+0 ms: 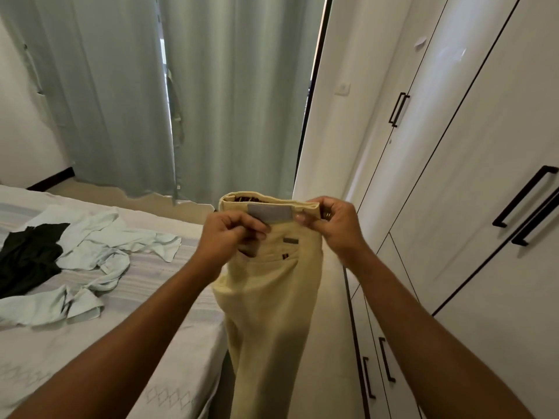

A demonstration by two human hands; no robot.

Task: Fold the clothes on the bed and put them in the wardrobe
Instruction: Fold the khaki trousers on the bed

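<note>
A: Where're the trousers?
B: Pale yellow trousers [272, 297] are held up in the air btwn bed [106, 352] & wardrobe [453, 176]. Legs hang straight down, waistband on top w/ grey label [269, 213] facing the camera.
A: Hands?
B: Left hand [230, 234] is curled, pinching fabric just below the waistband, left of the label. Right hand [329, 225] pinches the waistband's right end, thumb in front.
A: Other clothes?
B: Pale mint shirt [99, 246] lies crumpled on the bed, black garment [27, 258] touching its left side. Wardrobe doors closed, curtains [211, 101] behind.
</note>
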